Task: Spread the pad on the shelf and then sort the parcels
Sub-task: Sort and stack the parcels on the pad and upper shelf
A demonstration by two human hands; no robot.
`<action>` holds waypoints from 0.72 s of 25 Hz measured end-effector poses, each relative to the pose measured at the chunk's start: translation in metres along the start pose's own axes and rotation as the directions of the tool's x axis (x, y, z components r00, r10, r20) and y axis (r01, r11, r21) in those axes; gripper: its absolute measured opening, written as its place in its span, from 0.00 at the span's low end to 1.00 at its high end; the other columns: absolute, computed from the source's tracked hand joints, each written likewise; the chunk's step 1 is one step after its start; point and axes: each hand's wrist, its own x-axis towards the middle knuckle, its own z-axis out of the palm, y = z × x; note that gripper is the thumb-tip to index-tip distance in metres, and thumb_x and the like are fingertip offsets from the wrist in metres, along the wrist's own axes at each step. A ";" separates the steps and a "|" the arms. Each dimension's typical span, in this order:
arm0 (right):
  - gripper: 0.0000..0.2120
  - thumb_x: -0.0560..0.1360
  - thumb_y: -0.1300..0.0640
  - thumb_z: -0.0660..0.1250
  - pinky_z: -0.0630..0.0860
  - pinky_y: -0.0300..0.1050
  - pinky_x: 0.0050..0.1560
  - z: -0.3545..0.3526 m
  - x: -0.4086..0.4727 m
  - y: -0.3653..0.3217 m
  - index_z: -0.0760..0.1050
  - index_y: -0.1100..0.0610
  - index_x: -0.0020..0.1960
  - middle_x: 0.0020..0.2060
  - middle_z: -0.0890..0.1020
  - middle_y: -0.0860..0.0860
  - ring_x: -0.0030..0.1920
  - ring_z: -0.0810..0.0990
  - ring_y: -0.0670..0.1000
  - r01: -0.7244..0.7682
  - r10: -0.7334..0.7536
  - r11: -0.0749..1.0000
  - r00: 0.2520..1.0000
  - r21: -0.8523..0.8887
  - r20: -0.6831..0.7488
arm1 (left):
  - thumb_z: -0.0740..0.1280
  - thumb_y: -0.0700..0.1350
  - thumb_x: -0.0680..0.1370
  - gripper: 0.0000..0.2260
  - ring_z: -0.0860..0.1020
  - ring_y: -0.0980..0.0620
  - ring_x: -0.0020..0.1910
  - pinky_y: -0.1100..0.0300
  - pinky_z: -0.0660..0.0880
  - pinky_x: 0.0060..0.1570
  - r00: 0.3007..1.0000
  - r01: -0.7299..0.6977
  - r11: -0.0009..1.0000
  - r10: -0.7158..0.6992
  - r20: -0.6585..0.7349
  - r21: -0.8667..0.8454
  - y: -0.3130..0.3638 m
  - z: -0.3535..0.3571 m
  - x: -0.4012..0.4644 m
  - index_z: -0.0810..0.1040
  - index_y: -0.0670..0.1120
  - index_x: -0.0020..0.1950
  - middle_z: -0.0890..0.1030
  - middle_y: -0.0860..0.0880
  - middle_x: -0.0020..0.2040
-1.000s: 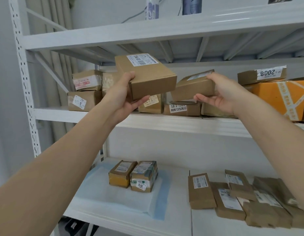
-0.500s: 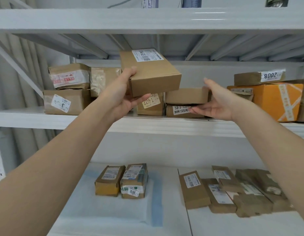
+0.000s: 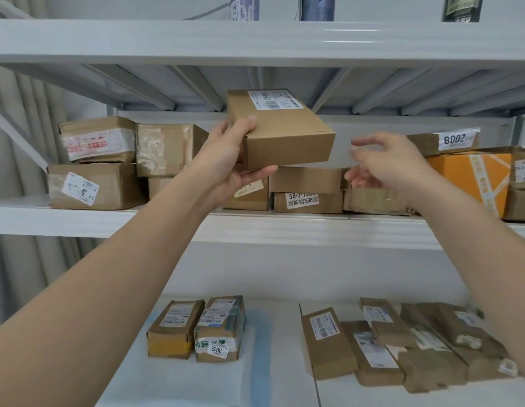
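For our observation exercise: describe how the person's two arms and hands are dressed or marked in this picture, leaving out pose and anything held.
Both forearms are bare right to the frame edge: no sleeve or cuff shows. The left hand and right hand wear no gloves, and no rings, watch, bracelet or markings are visible. The right hand's fingertips are motion-blurred, so fine detail there cannot be told.

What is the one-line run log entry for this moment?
left hand holds box | right hand open, empty | pad spread
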 end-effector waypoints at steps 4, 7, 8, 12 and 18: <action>0.21 0.79 0.45 0.61 0.81 0.43 0.49 -0.003 -0.009 -0.011 0.65 0.39 0.71 0.55 0.76 0.39 0.55 0.80 0.44 0.304 -0.316 0.946 0.943 0.114 0.107 | 0.68 0.51 0.78 0.23 0.80 0.43 0.51 0.58 0.80 0.32 0.999 0.034 0.999 -0.034 0.024 -0.021 -0.005 0.017 0.008 0.67 0.49 0.71 0.74 0.41 0.63; 0.18 0.80 0.45 0.60 0.81 0.45 0.54 0.002 -0.008 -0.004 0.68 0.39 0.70 0.60 0.75 0.41 0.60 0.76 0.43 0.387 -0.406 0.911 0.901 0.141 0.155 | 0.67 0.56 0.77 0.18 0.81 0.44 0.51 0.58 0.80 0.33 0.997 0.080 0.996 -0.081 0.020 0.028 -0.011 0.031 0.011 0.74 0.47 0.61 0.78 0.41 0.58; 0.16 0.80 0.45 0.60 0.81 0.47 0.54 0.002 -0.006 -0.002 0.72 0.42 0.67 0.58 0.76 0.42 0.58 0.76 0.43 0.399 -0.418 0.904 0.901 0.155 0.117 | 0.66 0.60 0.76 0.20 0.81 0.45 0.51 0.57 0.81 0.35 0.995 0.094 0.994 -0.095 0.013 0.055 -0.011 0.036 0.012 0.74 0.47 0.59 0.79 0.42 0.57; 0.15 0.81 0.46 0.59 0.78 0.50 0.61 0.003 0.009 0.003 0.74 0.46 0.65 0.55 0.76 0.42 0.58 0.75 0.45 0.415 -0.422 0.900 0.906 0.132 0.031 | 0.70 0.66 0.69 0.31 0.80 0.48 0.49 0.58 0.80 0.43 0.996 -0.016 0.936 -0.016 0.089 0.353 -0.014 0.031 0.018 0.73 0.48 0.65 0.79 0.45 0.59; 0.17 0.80 0.53 0.64 0.73 0.49 0.65 0.010 0.021 0.020 0.71 0.45 0.68 0.60 0.75 0.42 0.62 0.72 0.41 0.426 -0.427 0.904 0.902 0.026 0.062 | 0.73 0.54 0.72 0.31 0.76 0.50 0.47 0.56 0.76 0.45 0.954 -0.260 0.729 0.295 0.053 0.633 -0.028 0.022 0.027 0.69 0.50 0.73 0.79 0.48 0.54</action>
